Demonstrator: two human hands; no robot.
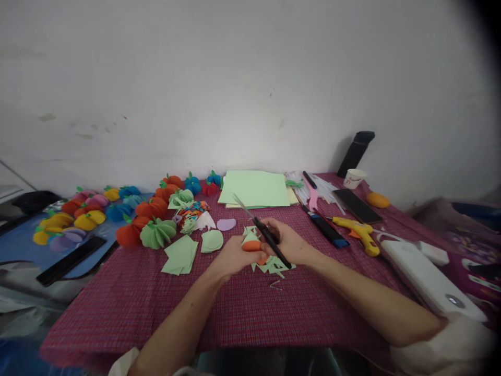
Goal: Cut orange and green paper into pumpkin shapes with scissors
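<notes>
My left hand [234, 255] is closed around a small orange paper ball [251, 245] with a green paper piece on top of it. Gripping black-handled scissors [261, 230], my right hand [288, 243] points the blades up and to the left, over the orange ball. Both hands hover just above the red checked tablecloth [250, 308] at the table's middle. Green paper scraps [274, 265] lie under the hands.
Finished paper fruits [129, 211] in several colours fill the left. Folded green paper pieces [180, 255] lie in front of them. A green paper stack [256, 188] lies behind my hands. On the right are a yellow glue gun [362, 232], a black phone [357, 204], a paper cup [354, 178] and a white box [428, 279].
</notes>
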